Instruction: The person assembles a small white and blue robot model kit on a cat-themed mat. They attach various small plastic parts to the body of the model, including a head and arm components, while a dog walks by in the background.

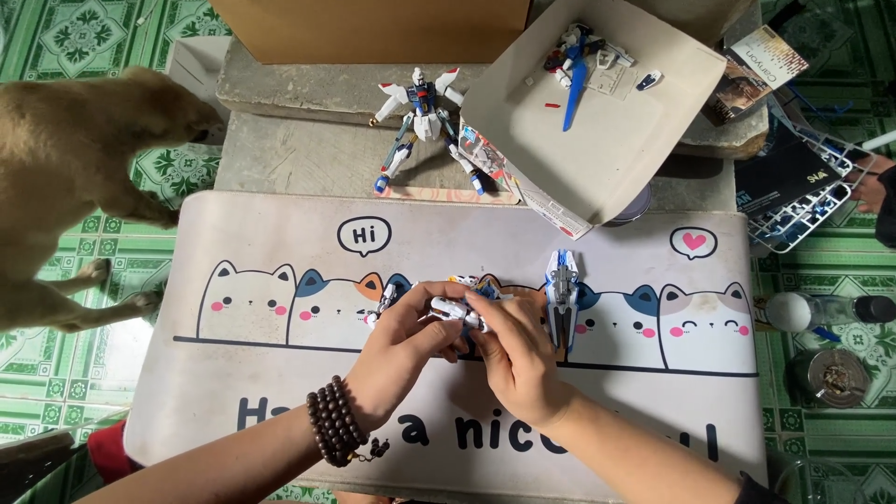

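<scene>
Clearly the largest thing here is the long desk mat (280, 233) with cartoon cats, which lies over a stone slab (280, 149); at about 9 o'clock a tan dog (75, 140) stands just beside the mat's edge. At 1 o'clock an open cardboard box lid (607, 121) holds loose blue and white parts, and at 12 o'clock a finished white and blue robot model (425, 117) lies on the slab. At 3 o'clock of the hands, a blue and white wing piece (562, 294) rests on the mat, near but apart. In the centre, the left hand (401, 350), with a bead bracelet (336, 420) on the wrist, grips the small model kit part (462, 313) from below, fingers closed around it. The right hand (518, 359) pinches the same part from 5 o'clock with thumb and forefinger. I think a small piece is being pressed on, though the fingers hide the joint. To do it well, I would keep the left hand steady as a support, line up the peg straight, and push gently so thin plastic does not bend.
</scene>
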